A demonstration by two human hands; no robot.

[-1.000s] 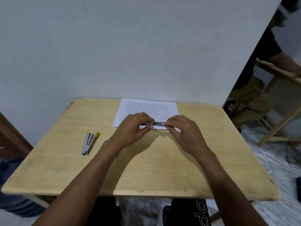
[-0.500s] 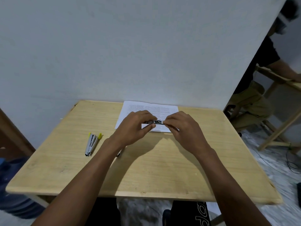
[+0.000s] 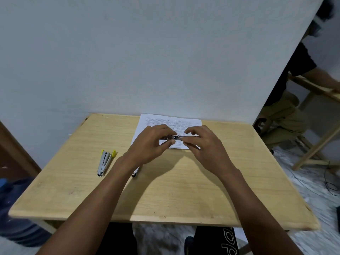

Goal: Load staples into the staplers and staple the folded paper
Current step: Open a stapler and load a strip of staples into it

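A small metal stapler (image 3: pixel 174 137) is held level above the folded printed paper (image 3: pixel 170 122), which lies at the far middle of the wooden table (image 3: pixel 184 190). My left hand (image 3: pixel 150 144) pinches its left end between thumb and fingers. My right hand (image 3: pixel 204 144) pinches its right end. A second stapler (image 3: pixel 104 161), silver with yellow ends, lies on the table to the left. Part of a third small metal piece (image 3: pixel 135 172) shows under my left forearm; most of it is hidden.
A white wall stands right behind the table's far edge. Another person sits at a wooden table (image 3: pixel 316 87) at the right. A blue water jug (image 3: pixel 16 208) stands on the floor at the lower left. Cables (image 3: pixel 329 181) lie on the floor at the right.
Both hands have stayed on the small stapler over the paper. The right hand's fingers have spread slightly along its right end. The camera has tilted a little, so the table sits lower in view.
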